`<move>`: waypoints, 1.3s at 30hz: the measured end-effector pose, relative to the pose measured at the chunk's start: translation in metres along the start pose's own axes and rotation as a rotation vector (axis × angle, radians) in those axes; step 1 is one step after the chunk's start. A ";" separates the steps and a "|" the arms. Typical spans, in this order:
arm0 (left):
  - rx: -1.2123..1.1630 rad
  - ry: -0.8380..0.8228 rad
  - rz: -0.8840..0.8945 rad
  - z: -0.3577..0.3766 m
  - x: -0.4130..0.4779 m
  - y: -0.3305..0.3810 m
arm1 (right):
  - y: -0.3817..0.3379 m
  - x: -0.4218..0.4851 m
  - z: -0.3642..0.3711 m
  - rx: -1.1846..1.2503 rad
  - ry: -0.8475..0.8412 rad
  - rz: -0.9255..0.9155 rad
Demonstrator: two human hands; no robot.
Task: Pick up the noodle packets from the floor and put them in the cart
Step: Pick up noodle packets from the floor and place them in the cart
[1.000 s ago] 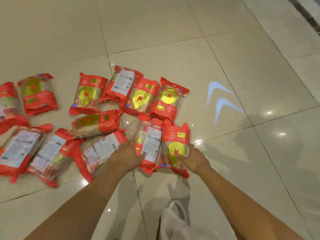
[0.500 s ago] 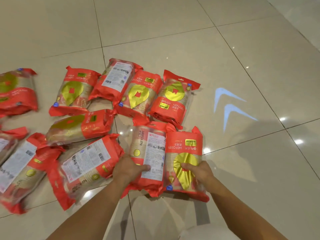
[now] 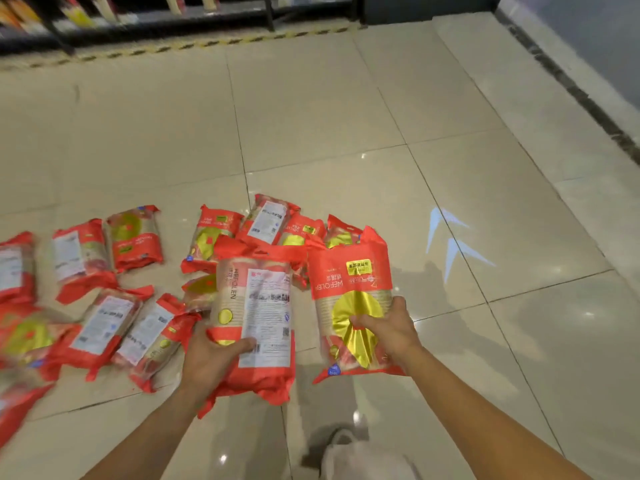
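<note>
My left hand grips a red noodle packet with its white label side up, lifted off the floor. My right hand grips a second red packet showing its gold emblem, also raised. Several more red noodle packets lie on the tiled floor: a cluster behind the held ones and a spread to the left. No cart is in view.
Beige floor tiles stretch ahead and to the right. A dark store shelf with a striped floor strip runs along the top. A blue arrow light mark sits right of the packets. A white shoe shows at the bottom.
Both hands have lifted their packets off the floor and drawn them nearer. The camera view has tilted up, so the shelf now shows at the top.
</note>
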State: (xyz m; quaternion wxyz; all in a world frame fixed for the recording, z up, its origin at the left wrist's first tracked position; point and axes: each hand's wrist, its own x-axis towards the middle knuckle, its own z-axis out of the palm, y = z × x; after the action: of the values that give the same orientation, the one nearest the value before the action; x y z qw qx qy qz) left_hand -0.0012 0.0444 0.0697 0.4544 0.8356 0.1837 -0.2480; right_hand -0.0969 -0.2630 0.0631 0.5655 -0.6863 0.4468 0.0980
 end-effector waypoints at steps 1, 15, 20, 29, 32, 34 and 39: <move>-0.027 0.019 -0.002 -0.030 -0.028 0.026 | -0.036 -0.028 -0.008 0.004 -0.013 -0.034; -0.499 0.508 0.208 -0.413 -0.377 0.186 | -0.378 -0.402 0.052 0.016 -0.388 -0.493; -0.645 0.749 0.200 -0.513 -0.484 0.091 | -0.368 -0.522 0.154 0.038 -0.548 -0.583; -0.875 1.167 0.033 -0.634 -0.703 -0.166 | -0.250 -0.809 0.347 -0.122 -0.954 -0.700; -0.951 1.305 -0.050 -0.649 -0.757 -0.231 | -0.206 -0.869 0.398 -0.205 -1.096 -0.690; -0.979 1.371 -0.104 -0.659 -0.784 -0.266 | -0.183 -0.897 0.434 -0.280 -1.185 -0.667; -0.995 1.501 -0.216 -0.689 -0.815 -0.330 | -0.142 -0.944 0.519 -0.365 -1.296 -0.608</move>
State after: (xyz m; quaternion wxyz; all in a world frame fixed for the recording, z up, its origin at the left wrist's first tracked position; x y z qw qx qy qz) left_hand -0.6659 0.7351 0.6426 0.4980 0.4630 0.5949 0.4285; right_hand -0.3504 0.6543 0.5875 0.5948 -0.6675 -0.2100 0.3957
